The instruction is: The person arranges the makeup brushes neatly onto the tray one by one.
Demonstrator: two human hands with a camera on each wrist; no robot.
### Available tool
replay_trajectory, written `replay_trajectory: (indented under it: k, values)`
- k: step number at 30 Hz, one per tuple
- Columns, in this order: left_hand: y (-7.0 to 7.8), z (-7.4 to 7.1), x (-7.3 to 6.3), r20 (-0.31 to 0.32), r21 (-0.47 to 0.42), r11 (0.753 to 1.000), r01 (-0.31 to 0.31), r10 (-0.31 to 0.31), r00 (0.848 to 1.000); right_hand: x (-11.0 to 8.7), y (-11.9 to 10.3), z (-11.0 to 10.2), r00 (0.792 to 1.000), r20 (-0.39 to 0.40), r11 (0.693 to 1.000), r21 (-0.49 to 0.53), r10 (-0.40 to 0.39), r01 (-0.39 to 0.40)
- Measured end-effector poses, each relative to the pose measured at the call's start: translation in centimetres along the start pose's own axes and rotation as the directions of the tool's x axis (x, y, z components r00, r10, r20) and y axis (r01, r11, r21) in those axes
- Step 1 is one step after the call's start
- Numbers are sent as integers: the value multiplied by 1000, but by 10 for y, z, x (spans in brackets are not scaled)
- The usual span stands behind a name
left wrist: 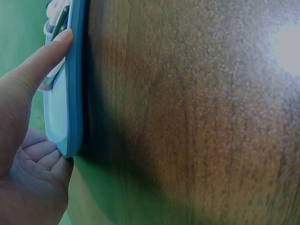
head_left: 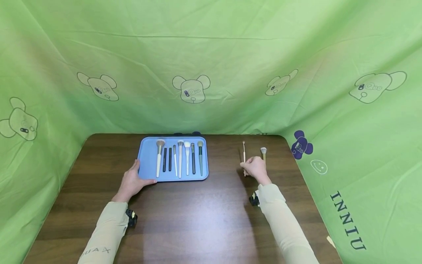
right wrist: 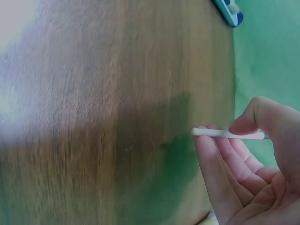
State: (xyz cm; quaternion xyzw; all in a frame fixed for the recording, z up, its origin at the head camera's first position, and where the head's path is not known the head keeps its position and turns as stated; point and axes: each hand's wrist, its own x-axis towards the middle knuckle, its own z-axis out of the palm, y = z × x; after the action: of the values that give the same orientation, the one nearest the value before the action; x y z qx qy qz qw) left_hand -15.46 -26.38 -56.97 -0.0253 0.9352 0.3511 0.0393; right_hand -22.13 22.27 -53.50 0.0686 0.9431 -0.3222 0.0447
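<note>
A blue tray (head_left: 146, 156) lies near the table's far edge, with several makeup brushes side by side on it. My left hand (head_left: 131, 183) holds the tray's near left corner; in the left wrist view the thumb (left wrist: 47, 56) lies along the front rim and the other fingers bend against the left end. To the right of the tray, my right hand (head_left: 256, 168) pinches a thin makeup brush (head_left: 244, 150) with a pale handle, its small head pointing away from me. In the right wrist view the white handle (right wrist: 225, 133) sits between thumb and fingers.
Another makeup brush (head_left: 263, 150), with a light head and an olive handle, lies just beyond my right hand, partly hidden by it. The brown wooden table (head_left: 197, 220) is enclosed by a green printed curtain (head_left: 227, 55) behind and at both sides.
</note>
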Motion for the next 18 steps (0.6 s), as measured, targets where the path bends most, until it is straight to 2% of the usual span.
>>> replay_trajectory:
  k: [5,8,10,12,15,18]
  values:
    - [0,-1,0,2,2,1000,4,-4,1000,2,-4,3,1000,-14,999,52,2,-1]
    - [1,-1,0,-1,8,1000,4,-3,1000,2,-7,6,1000,-11,991,135,-7,8]
    - [1,-1,0,-2,9,1000,3,-3,1000,3,-9,9,1000,8,972,234,-15,13]
    - [0,-1,0,-4,12,1000,1,-1,1000,4,-11,12,999,45,934,357,-27,9]
    - [-1,-1,1,1,9,1000,0,0,1000,5,-15,17,992,116,854,520,-44,-23]
    - [-1,-1,1,3,4,1000,-2,2,1000,5,-20,21,980,187,784,618,-71,-61]
